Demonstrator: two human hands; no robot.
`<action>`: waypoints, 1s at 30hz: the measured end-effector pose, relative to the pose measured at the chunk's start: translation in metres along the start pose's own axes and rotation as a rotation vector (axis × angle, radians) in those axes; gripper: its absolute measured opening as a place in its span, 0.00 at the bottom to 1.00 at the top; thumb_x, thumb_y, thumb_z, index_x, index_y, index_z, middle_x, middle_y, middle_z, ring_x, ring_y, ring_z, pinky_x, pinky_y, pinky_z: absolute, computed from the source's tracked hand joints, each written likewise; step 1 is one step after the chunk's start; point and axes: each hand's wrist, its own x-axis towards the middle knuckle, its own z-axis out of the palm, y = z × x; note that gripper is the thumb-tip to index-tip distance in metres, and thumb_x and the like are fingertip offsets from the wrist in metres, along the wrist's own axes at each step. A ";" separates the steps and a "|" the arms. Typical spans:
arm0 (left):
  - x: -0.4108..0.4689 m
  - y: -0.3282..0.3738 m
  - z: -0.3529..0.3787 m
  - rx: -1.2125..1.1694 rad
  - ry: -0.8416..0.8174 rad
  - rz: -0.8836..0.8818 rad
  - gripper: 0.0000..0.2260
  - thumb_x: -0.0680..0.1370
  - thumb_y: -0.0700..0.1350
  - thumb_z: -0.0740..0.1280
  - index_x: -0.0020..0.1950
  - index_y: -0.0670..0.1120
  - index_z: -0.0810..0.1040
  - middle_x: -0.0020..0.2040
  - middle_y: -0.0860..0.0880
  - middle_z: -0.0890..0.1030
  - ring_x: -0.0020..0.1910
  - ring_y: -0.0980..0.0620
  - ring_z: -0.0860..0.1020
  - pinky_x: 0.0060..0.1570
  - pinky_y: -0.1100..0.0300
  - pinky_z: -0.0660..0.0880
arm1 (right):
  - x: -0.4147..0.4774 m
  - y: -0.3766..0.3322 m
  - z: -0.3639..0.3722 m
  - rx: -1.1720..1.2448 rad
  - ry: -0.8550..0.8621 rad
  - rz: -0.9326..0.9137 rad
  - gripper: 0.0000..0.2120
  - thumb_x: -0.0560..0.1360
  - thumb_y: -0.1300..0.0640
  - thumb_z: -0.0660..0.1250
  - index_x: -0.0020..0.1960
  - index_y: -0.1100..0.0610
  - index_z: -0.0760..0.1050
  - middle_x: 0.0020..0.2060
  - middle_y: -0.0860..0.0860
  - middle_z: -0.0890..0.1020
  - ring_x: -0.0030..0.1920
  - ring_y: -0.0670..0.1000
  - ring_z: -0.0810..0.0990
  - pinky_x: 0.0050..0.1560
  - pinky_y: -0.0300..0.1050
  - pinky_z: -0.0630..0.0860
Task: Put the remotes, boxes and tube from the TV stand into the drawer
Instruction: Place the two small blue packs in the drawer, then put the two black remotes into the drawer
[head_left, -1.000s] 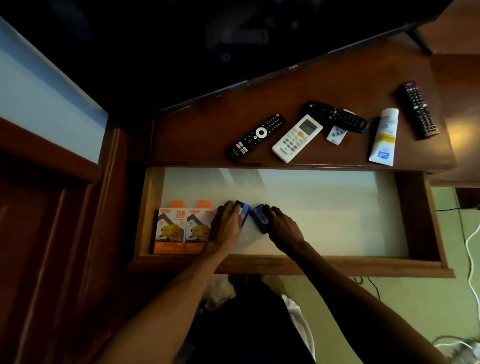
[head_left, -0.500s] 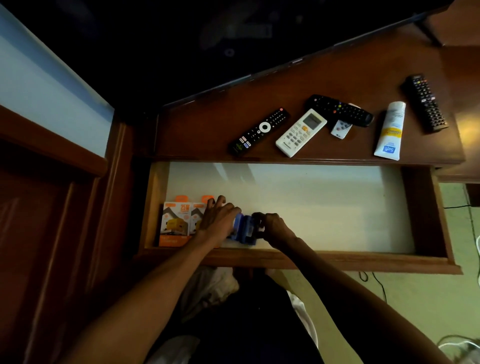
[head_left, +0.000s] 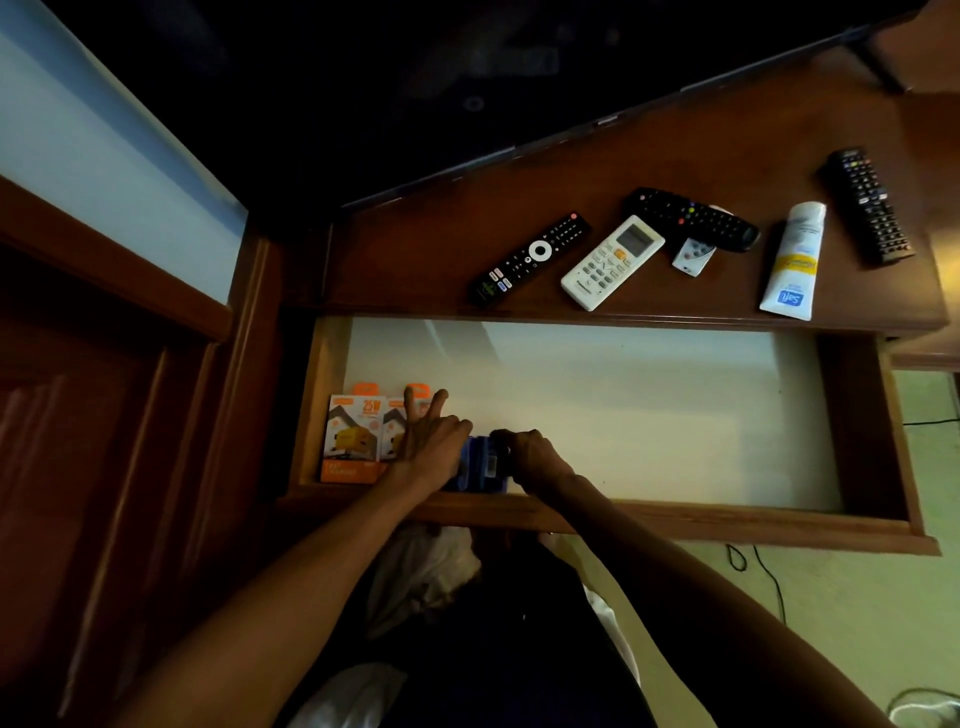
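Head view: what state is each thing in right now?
Wooden drawer: open.
Two orange boxes: in drawer, left end.
Blue boxes: in drawer, between both hands.
Left hand: on boxes.
Right hand: on blue boxes.
White tube: on stand.
Five remotes: on stand.

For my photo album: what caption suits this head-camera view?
Both hands, left hand and right hand, set blue boxes beside orange boxes in the drawer.
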 end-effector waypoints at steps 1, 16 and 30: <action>0.000 0.000 0.000 0.013 0.002 -0.001 0.18 0.71 0.44 0.69 0.61 0.49 0.76 0.61 0.49 0.80 0.78 0.41 0.53 0.69 0.29 0.40 | 0.000 -0.001 0.000 -0.019 -0.014 -0.009 0.21 0.76 0.67 0.62 0.68 0.60 0.70 0.57 0.63 0.80 0.55 0.64 0.81 0.53 0.53 0.78; 0.008 0.002 -0.079 -0.463 0.555 -0.143 0.14 0.80 0.50 0.63 0.64 0.49 0.75 0.54 0.48 0.83 0.51 0.47 0.80 0.48 0.52 0.75 | -0.017 0.010 -0.075 -0.049 -0.034 0.070 0.22 0.74 0.45 0.69 0.65 0.49 0.72 0.54 0.53 0.83 0.55 0.56 0.81 0.55 0.53 0.77; 0.152 0.024 -0.183 -0.460 0.316 -0.063 0.38 0.74 0.47 0.72 0.79 0.56 0.55 0.72 0.43 0.67 0.71 0.38 0.65 0.68 0.40 0.64 | -0.022 0.078 -0.298 -0.087 0.620 0.020 0.28 0.70 0.54 0.71 0.68 0.56 0.69 0.60 0.58 0.79 0.58 0.62 0.78 0.53 0.55 0.77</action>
